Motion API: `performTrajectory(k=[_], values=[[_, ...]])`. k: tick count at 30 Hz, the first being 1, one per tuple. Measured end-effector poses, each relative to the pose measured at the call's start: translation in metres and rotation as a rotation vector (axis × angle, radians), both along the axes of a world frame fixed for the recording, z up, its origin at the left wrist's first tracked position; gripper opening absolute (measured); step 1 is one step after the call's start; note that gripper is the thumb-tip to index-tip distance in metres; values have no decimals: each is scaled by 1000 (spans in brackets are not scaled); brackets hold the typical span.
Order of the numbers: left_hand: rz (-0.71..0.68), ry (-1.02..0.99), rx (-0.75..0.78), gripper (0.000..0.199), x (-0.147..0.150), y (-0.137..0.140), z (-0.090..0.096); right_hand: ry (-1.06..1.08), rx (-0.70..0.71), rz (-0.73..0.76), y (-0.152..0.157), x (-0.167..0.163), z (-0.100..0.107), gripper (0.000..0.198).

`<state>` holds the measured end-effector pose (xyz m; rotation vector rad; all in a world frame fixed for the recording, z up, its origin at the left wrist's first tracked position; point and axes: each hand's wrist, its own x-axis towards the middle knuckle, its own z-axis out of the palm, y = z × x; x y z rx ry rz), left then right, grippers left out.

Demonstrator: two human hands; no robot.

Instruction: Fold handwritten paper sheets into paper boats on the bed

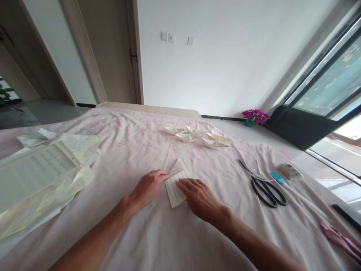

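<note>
A sheet of printed paper (175, 191), folded with a pointed top, lies on the pink cloth in front of me. My left hand (148, 188) is at its left edge, fingers closed together and fingertips on the margin. Flat across the right part of the sheet rests my right hand (199, 194), its fingers stretched out and hiding some of the paper. Beyond the hands stand several folded paper boats (189, 136), set close together.
An open book (39, 169) and loose crumpled sheets (84, 141) lie at the left. To the right are black-handled scissors (265, 190), a blue-capped tool (278, 178) and a small white box (291, 171). Purple flowers (255, 116) stand on the floor beyond.
</note>
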<state>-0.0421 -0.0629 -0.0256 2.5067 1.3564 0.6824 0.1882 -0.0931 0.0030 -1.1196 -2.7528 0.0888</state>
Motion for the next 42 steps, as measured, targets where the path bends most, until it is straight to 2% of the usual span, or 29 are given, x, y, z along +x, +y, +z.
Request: performTrajectory(k=[4, 8, 12, 15, 19, 23, 27, 31, 36, 42], values=[[-47, 129, 95, 44, -7, -4, 0, 61, -19, 55, -4, -1, 5, 55], [-63, 139, 101, 42, -12, 0, 0, 87, -86, 67, -15, -8, 11, 57], [-76, 115, 80, 47, -17, 5, 1, 70, -19, 84, -17, -13, 3, 43], [-100, 112, 71, 50, -19, 6, 2, 71, 53, 79, -16, -12, -8, 42], [-129, 108, 71, 52, -21, 6, 1, 91, 65, -45, -15, -11, -13, 35], [-134, 106, 76, 50, -22, 7, -2, 136, -26, -235, -8, -16, -2, 27], [-106, 89, 65, 40, -20, 8, -2, 160, -82, -416, 2, -24, 8, 28], [-62, 54, 42, 28, -17, 8, -1, 136, -120, -552, 14, -25, -1, 32], [-24, 11, 6, 20, -14, 10, -1, 113, -128, -616, 24, -22, -15, 35], [63, -29, -30, 14, -8, 9, -1, 94, -99, -622, 27, -25, -17, 35]])
